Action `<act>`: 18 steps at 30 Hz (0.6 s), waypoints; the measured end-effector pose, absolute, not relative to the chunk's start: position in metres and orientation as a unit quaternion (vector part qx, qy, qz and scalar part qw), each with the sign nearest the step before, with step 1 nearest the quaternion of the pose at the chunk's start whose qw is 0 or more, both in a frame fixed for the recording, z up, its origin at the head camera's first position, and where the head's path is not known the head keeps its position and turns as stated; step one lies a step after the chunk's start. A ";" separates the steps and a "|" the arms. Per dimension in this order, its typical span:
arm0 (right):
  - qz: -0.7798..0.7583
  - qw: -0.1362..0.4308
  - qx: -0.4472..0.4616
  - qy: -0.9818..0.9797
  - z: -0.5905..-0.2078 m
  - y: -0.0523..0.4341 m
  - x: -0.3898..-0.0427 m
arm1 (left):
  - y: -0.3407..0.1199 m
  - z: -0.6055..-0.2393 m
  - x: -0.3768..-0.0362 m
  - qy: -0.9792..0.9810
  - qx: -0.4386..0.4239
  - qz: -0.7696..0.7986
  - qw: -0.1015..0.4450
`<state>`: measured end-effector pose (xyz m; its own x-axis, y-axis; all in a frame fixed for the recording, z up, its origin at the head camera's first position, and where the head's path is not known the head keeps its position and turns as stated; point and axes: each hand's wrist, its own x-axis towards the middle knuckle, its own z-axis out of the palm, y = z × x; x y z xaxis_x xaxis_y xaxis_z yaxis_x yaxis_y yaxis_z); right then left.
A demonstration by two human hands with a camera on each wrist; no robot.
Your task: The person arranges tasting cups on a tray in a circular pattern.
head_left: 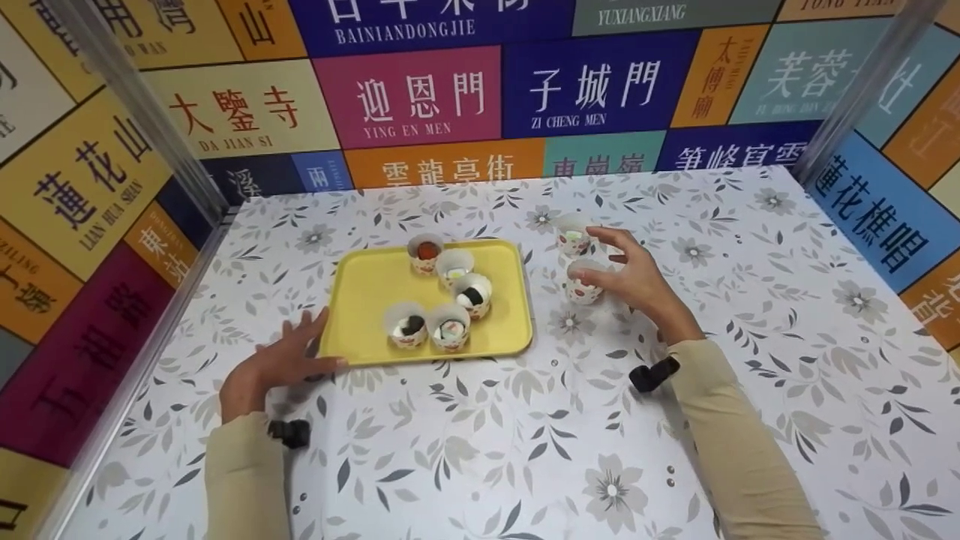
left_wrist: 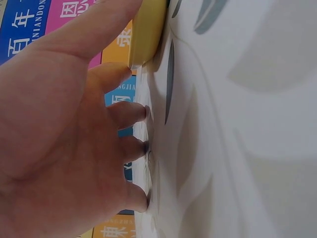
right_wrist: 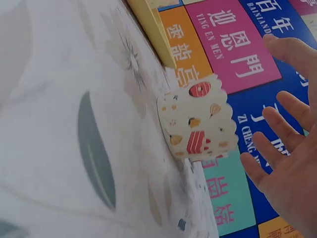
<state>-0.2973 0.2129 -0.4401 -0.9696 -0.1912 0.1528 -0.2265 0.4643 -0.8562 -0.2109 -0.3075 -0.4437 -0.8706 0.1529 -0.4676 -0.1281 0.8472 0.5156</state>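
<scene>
My left hand rests on the patterned tabletop at the left edge of a yellow tray, fingers spread, thumb and index finger at the rim. Several paper cups stand on this tray, among them one with a red filling and one with a black-and-white piece. To the right of it, two more paper cups stand on the table, a far cup and a near cup. My right hand hovers beside these two with relaxed fingers. A gap shows between it and a printed cup in the right wrist view.
White cloth with grey leaves and flowers covers the table. Behind it rises a wall of coloured panels with lettering. Clear upright strips mark the back corners. Each wrist carries a small black device.
</scene>
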 end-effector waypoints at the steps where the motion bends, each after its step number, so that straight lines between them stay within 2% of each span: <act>1: 0.503 0.014 0.122 -0.855 -0.441 0.215 -0.298 | -0.307 -0.444 -0.211 0.927 0.007 0.276 0.255; 18: 0.509 -0.087 0.097 -0.851 -0.451 0.226 -0.302 | -0.310 -0.444 -0.211 0.924 0.021 0.285 0.254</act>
<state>-0.3023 0.2255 -0.4515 -0.9662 -0.2531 -0.0500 -0.0754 0.4626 -0.8833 -0.2110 -0.3096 -0.4443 -0.8703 0.1832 -0.4572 -0.1064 0.8364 0.5377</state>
